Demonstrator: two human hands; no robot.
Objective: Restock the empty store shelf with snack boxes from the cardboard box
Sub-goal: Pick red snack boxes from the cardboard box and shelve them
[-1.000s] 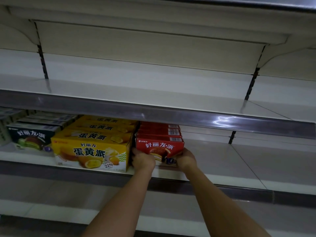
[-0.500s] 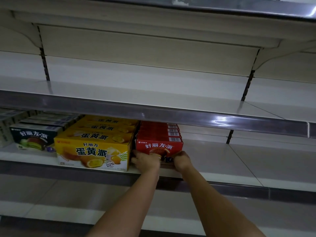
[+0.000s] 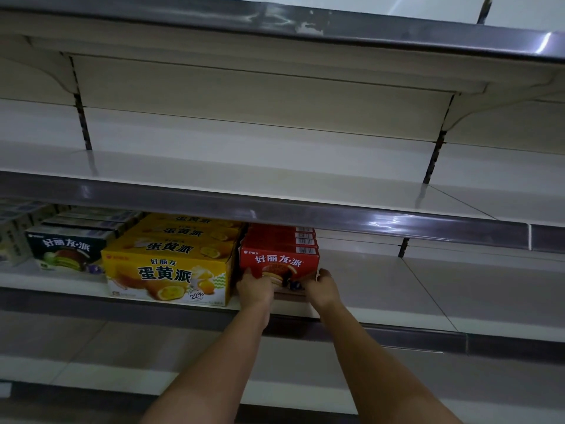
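The front red snack box (image 3: 279, 263) stands on the middle shelf (image 3: 382, 289), at the head of a row of like red boxes running back toward the shelf wall, and just beside the yellow boxes (image 3: 166, 275) on its left. Its long axis lies across the shelf, parallel to the front edge, with the printed face outward. The left hand (image 3: 255, 289) holds its lower left corner and the right hand (image 3: 322, 287) its lower right corner, fingers curled against the box from both sides; the box lies directly ahead of both hands, neither plainly nearer. Any further push would seem to go straight back, along the row. The red face reads 好丽友·派 in white above a chocolate pie picture; barcodes show on the tops of the boxes behind. The yellow front reads 好丽友 蛋黄派 with a "22%" badge. Further left, a dark green box (image 3: 65, 252) also reads 好丽友·派. The shelf to the right of the red row is bare.
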